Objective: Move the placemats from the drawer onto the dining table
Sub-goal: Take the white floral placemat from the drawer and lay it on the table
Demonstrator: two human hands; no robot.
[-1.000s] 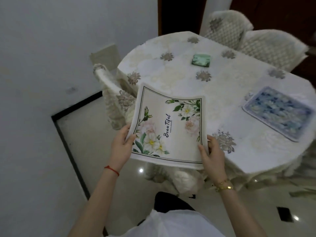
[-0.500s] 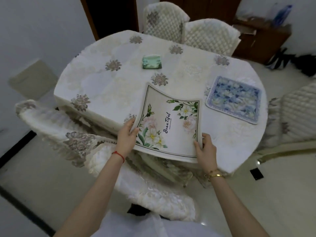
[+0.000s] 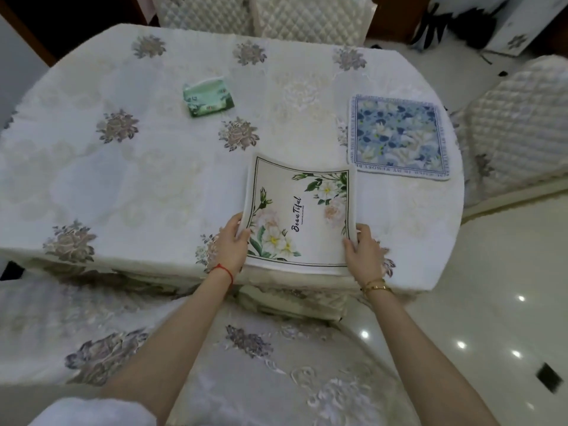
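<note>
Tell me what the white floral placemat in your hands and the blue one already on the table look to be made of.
White floral placemat: thin, flexible sheet with a matte printed face, probably coated fabric or soft plastic; its far edge curls upward while the left hand and right hand hold its sides.
Blue placemat: lies flat, soft-looking with a pale fuzzy-looking border, likely woven or absorbent fabric; the exact fibre can't be told.

Fingertips of both hands (image 3: 233, 244) under placemat (image 3: 302, 216)

Green tissue pack (image 3: 208, 99) among quilted chairs (image 3: 519, 124).
</note>
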